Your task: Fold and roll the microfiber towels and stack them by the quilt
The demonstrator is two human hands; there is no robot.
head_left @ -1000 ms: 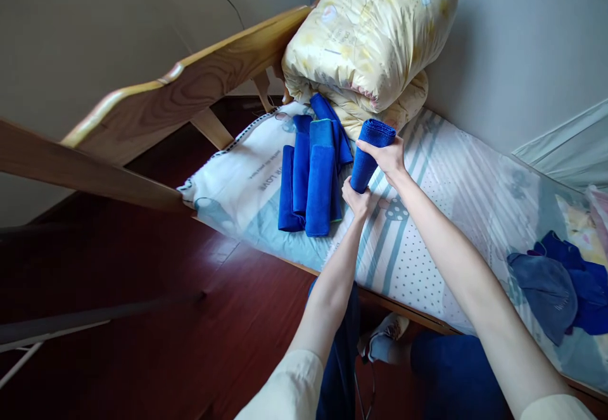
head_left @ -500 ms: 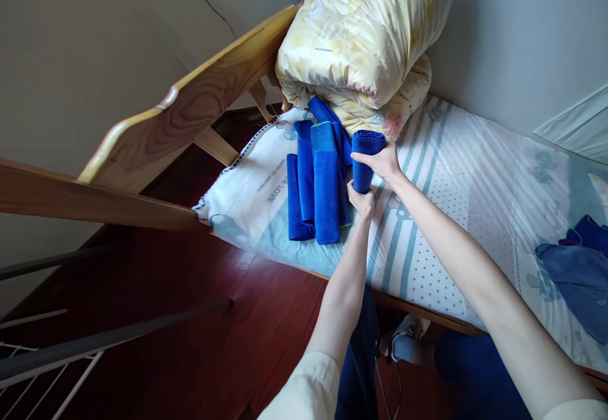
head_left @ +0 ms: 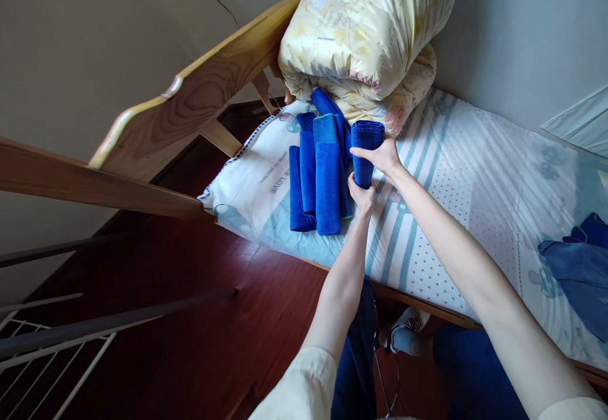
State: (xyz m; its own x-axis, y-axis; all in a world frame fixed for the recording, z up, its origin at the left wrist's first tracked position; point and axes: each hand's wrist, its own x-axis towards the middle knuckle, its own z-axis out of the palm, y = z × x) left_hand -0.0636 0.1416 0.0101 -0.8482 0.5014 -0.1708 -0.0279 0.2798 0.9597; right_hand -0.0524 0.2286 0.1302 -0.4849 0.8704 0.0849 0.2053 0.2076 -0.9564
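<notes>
A rolled blue towel [head_left: 365,147] is held upright above the bed, its layered end facing up. My left hand [head_left: 361,194] grips its lower end from below. Higher up, my right hand [head_left: 384,157] clasps the roll from the right side, thumb across the front. Just left of it, several folded blue towels [head_left: 327,185] lie in an overlapping pile on the patterned bed sheet [head_left: 261,208]. One more towel at the back of the pile runs up against the yellow quilt.
A bulky folded yellow quilt [head_left: 351,33] sits at the bed's head. The wooden headboard [head_left: 199,84] stands on the left, with a wooden rail [head_left: 104,185] nearer. Dark blue clothes [head_left: 577,274] lie at the right. A white metal rack [head_left: 80,375] stands on the red floor.
The view has shifted slightly, so the scene sits a little higher and to the right. Both hands keep their hold on the rolled towel, which stays nearly in place.
</notes>
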